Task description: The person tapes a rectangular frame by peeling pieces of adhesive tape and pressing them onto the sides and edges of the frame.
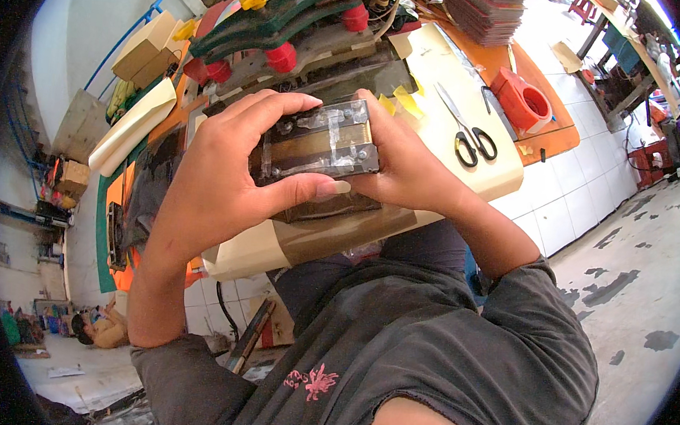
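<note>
Both my hands hold a small clear plastic block with dark and brass-coloured layers inside and strips of clear tape across it. My left hand wraps its left end, fingers over the top edge and thumb along the bottom. My right hand grips the right end from behind. The block is lifted just above a dark plate on the cream-covered workbench.
Black-handled scissors lie on the bench to the right. An orange plastic tape holder sits on an orange board beyond them. A green machine with red knobs stands behind the block. A stack of flat sheets is at the back.
</note>
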Demonstrator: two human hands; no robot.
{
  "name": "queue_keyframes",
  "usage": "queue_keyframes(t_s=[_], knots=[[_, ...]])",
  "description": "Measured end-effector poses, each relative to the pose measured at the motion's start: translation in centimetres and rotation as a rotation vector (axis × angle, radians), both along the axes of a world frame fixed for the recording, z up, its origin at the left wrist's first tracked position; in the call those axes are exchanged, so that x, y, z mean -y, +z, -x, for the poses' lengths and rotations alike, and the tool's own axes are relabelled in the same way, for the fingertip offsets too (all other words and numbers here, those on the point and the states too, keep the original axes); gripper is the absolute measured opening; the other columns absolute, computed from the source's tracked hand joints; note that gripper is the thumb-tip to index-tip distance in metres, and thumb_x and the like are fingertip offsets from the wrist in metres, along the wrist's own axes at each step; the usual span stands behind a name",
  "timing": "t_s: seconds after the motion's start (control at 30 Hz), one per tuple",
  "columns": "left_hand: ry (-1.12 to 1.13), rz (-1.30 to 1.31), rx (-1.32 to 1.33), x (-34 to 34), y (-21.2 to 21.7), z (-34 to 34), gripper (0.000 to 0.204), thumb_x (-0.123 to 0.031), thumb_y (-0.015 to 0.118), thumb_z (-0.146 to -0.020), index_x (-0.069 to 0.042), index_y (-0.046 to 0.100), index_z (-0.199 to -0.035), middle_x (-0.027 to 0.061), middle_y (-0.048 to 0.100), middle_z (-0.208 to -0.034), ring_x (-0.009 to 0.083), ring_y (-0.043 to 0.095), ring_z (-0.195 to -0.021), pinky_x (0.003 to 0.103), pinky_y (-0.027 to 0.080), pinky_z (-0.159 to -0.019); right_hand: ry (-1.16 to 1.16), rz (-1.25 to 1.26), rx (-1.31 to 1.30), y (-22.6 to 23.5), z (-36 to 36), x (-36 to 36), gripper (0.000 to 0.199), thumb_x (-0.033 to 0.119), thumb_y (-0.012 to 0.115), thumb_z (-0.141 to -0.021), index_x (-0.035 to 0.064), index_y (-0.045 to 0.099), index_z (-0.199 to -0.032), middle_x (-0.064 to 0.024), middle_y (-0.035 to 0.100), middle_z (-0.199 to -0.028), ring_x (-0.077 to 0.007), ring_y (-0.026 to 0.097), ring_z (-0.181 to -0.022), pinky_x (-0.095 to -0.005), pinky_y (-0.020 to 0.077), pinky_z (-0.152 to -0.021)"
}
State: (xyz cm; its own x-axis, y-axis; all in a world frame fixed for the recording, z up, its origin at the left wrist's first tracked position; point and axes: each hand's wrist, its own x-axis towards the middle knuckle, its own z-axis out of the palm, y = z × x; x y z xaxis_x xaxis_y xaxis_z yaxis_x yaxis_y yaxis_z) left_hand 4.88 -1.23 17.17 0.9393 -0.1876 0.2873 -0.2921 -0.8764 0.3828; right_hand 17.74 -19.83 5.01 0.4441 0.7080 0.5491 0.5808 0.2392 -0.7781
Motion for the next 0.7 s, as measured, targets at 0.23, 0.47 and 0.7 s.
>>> queue_keyframes(t_s=[0.23, 0.47, 0.7], knots=[[-0.005, 0.029, 0.008, -0.26, -0.37, -0.19, 0.073, -0.041, 0.092, -0.078, -0.002, 0.068, -0.134, 0.016, 0.073, -0.12, 0.028, 0.071, -0.113, 0.039, 0.054, -0.1, -0.104, 0.079, 0.019, -0.28, 0.46, -0.07, 0.081, 0.003, 0.08, -0.081, -0.0029, 0.039, -0.151, -0.0212, 0.068, -0.124, -0.0415, 0.067, -0.119, -0.0443, 0.0537, -0.097], [-0.007, -0.015, 0.022, 0.19, -0.27, -0.33, 0.074, -0.046, 0.09, -0.081, 0.0, 0.067, -0.134, 0.0175, 0.073, -0.12, 0.0309, 0.071, -0.113, 0.04, 0.054, -0.1, -0.202, -0.009, 0.167, -0.56, 0.47, -0.73, 0.063, 0.009, 0.084, -0.081, -0.0008, 0.038, -0.123, -0.0306, 0.07, -0.101, -0.0552, 0.066, -0.103, -0.0565, 0.0534, -0.081], [-0.028, -0.032, 0.043, 0.53, -0.34, -0.47, 0.073, -0.045, 0.089, -0.082, 0.0, 0.067, -0.135, 0.0192, 0.073, -0.122, 0.0326, 0.071, -0.115, 0.041, 0.053, -0.101, -0.231, -0.028, 0.213, -0.37, 0.83, -0.56, 0.065, 0.008, 0.084, -0.081, -0.0018, 0.037, -0.124, -0.0306, 0.07, -0.1, -0.0557, 0.066, -0.102, -0.0569, 0.0533, -0.079]])
